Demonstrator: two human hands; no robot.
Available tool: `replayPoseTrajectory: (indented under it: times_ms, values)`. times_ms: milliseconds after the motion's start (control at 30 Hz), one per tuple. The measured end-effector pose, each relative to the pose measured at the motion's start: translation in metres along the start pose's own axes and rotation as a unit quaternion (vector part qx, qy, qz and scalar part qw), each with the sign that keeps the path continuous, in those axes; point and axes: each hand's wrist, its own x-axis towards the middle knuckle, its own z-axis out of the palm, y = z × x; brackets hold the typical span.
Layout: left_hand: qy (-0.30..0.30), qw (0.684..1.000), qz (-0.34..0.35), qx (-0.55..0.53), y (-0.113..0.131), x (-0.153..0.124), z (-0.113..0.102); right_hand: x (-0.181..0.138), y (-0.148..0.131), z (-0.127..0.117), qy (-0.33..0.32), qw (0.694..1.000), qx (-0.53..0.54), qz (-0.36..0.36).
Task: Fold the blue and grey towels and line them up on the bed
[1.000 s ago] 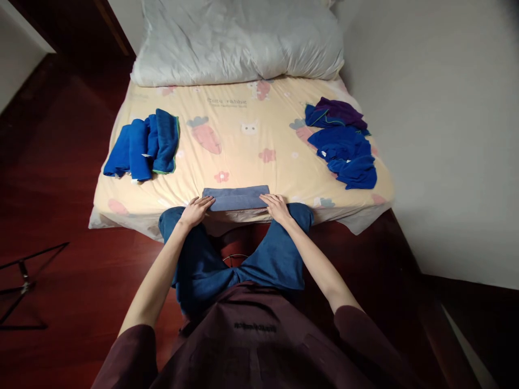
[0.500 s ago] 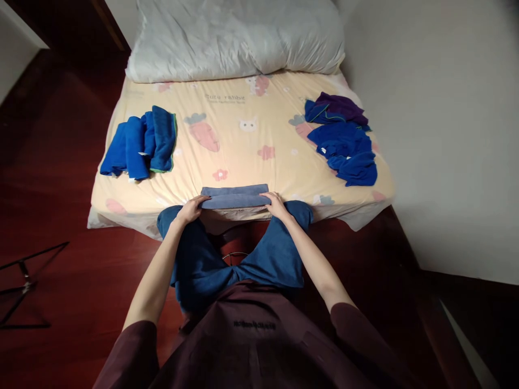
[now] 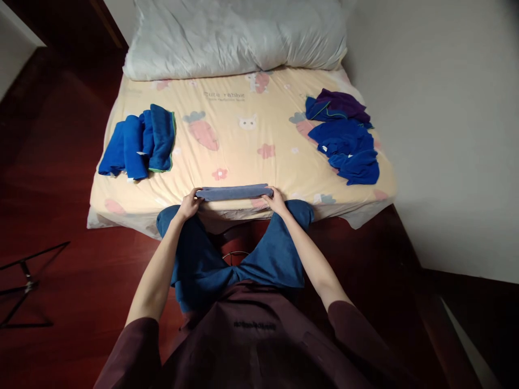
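Observation:
A grey-blue towel [image 3: 235, 193], folded or rolled into a narrow strip, lies across the front edge of the bed [image 3: 239, 156]. My left hand [image 3: 190, 204] grips its left end, fingers closed round the cloth. At the right end my right hand [image 3: 275, 201] does the same. Several rolled blue towels [image 3: 137, 145] sit side by side on the left of the bed. Crumpled blue cloths [image 3: 346, 148] lie loosely on the right, with a purple cloth [image 3: 346, 104] behind them.
A large pale quilt [image 3: 235, 40] is bundled at the back of the bed. To the right rises a wall [image 3: 441, 135]. Black stand legs [image 3: 27, 286] rest on the red-brown floor [image 3: 89, 281] at left. My knees touch the bed's front.
The towel has become a narrower strip, its near part now turned over onto the far part. Both hands have shifted slightly forward with it, away from me.

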Motion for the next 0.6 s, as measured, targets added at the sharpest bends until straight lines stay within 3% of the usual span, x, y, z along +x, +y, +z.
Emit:
replayPoseTrajectory:
  times_ms: [233, 600]
  values:
    - [0.052, 0.998, -0.023, -0.009, -0.011, 0.016, 0.009, 0.011, 0.009, 0.011, 0.02, 0.997, 0.039, 0.066]
    - [0.074, 0.994, -0.064, 0.048, -0.01, 0.03, 0.017, 0.023, 0.008, 0.011, 0.048, 0.995, 0.038, 0.077]
